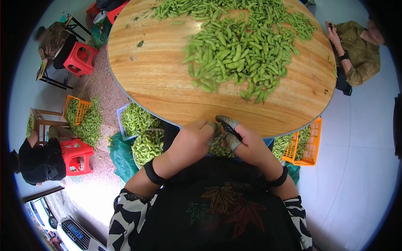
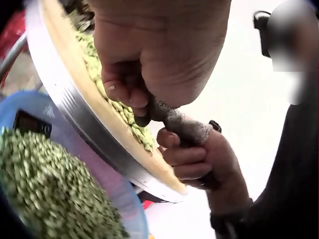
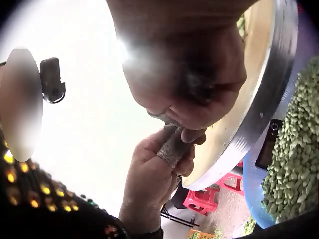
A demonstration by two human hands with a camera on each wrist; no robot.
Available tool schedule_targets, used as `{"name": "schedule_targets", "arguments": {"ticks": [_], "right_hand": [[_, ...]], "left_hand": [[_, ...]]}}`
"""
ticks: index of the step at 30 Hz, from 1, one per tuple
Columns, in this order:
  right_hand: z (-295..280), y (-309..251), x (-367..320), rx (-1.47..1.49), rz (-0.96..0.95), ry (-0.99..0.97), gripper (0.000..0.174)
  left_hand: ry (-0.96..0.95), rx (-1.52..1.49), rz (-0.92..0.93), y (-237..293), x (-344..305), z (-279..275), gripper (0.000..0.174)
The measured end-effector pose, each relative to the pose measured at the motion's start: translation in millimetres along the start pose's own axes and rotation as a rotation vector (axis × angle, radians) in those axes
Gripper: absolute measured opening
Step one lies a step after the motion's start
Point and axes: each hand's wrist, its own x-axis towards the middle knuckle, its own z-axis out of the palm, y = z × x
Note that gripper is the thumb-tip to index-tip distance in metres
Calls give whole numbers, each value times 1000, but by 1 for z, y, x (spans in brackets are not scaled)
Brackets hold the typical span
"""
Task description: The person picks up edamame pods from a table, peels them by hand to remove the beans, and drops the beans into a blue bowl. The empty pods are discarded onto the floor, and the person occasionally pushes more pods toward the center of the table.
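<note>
My left hand [image 1: 190, 140] and right hand [image 1: 248, 144] meet fingertip to fingertip just in front of the round wooden table [image 1: 155, 79]. Worn grey finger covers [image 1: 233, 141] sheathe the working digits. The fingers of both hands are curled and pinch what looks like a green soybean pod, mostly hidden between them. Below the hands stands a blue basin [image 2: 140, 219] of shelled green beans [image 2: 55, 184], with a small black device [image 2: 32, 123] at its inner side. A large heap of green soybean pods [image 1: 238, 52] lies on the table beyond the hands.
Crates and baskets of pods [image 1: 140, 119] stand left of me, by a green sack [image 1: 122, 157]. At the right is an orange crate [image 1: 310, 144]. Two people sit at the left near red stools [image 1: 79, 58]; another person [image 1: 362, 54] is at the right.
</note>
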Motion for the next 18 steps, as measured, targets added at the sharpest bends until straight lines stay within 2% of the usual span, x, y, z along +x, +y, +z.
{"name": "schedule_targets", "arguments": {"ticks": [2, 3, 5, 7, 8, 10, 14, 16, 18], "right_hand": [[0, -4, 3, 366, 147, -53, 39], [-2, -4, 3, 368, 147, -51, 39], [-6, -3, 2, 799, 373, -147, 34], [-5, -5, -1, 870, 367, -179, 32], [-4, -6, -3, 942, 360, -212, 31], [-1, -8, -6, 865, 336, -176, 31], [-8, -11, -9, 675, 327, -149, 34], [-9, -2, -6, 707, 301, -88, 32], [-9, 7, -1, 741, 272, -22, 30]], "left_hand": [[16, 111, 59, -3, 0, 2, 7], [32, 73, 97, -8, 1, 3, 6], [45, 34, 136, -10, 2, 0, 6], [-232, -1117, -598, -8, 1, -6, 11], [-234, -1117, -598, -9, 0, -4, 11], [-343, -1729, -623, -15, -4, 3, 15], [-370, -1723, -586, -18, -8, 10, 20], [-261, -1513, -670, -11, -7, 10, 23], [-272, -1390, -622, -12, -7, 11, 23]]}}
